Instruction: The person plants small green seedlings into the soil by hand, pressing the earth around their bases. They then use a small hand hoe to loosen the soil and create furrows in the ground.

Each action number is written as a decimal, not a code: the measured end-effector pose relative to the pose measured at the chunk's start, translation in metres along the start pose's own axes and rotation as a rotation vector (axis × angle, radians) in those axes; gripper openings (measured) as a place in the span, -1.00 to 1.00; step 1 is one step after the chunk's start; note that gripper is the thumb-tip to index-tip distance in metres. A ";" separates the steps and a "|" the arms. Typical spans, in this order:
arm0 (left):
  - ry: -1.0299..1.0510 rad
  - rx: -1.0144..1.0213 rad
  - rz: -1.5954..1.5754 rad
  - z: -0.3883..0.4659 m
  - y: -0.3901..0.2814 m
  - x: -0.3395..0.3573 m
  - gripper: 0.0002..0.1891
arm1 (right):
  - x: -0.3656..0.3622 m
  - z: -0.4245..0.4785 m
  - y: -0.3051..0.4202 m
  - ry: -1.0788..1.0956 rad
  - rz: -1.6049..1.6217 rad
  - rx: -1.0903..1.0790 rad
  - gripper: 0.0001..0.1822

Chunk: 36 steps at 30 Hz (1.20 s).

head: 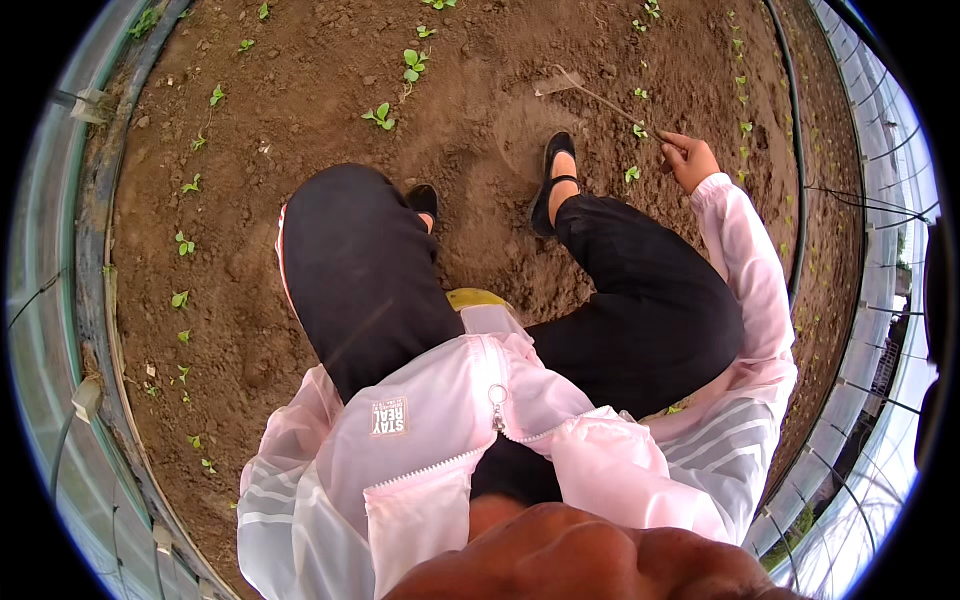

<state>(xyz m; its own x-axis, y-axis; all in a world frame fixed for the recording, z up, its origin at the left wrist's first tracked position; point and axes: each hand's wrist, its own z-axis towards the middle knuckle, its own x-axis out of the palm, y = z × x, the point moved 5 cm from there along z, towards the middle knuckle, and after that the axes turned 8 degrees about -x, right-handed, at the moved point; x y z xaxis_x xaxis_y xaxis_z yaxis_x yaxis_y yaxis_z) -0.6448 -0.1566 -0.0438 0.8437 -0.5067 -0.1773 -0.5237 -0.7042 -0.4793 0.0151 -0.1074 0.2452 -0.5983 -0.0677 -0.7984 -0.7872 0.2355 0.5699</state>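
Note:
My right hand (688, 159) grips the handle end of a small hand hoe (611, 107), out beyond my right shoe. The hoe's thin neck runs away to the upper left and bends into a flat, soil-coloured blade (557, 84). That blade is over or on the loose brown soil (480, 127); I cannot tell if it touches. Beneath the hoe's shaft a green seedling (639, 130) shows, and another seedling (632, 174) grows below my hand. My left hand is out of view, with only the pink jacket's sleeve on that side showing.
Ahead of my feet stands a middle row of seedlings (379, 116). More seedlings (185, 244) line the left side. A black hose (799, 150) runs along the right. Plastic film walls (45, 247) border both sides. A yellow seat-like object (480, 298) shows between my legs.

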 end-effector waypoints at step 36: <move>0.046 1.257 1.472 0.069 -0.261 0.170 -0.35 | 0.168 0.004 0.006 -0.263 0.064 -0.196 -0.53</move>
<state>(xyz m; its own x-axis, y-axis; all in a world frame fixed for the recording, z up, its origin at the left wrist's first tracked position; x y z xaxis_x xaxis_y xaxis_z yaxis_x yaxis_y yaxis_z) -0.3564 -0.0251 -0.0084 -0.1252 -0.3013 -0.9453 -0.3203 0.9140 -0.2489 -0.0902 -0.1138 0.1138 -0.6089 0.1997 -0.7677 -0.7781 0.0383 0.6270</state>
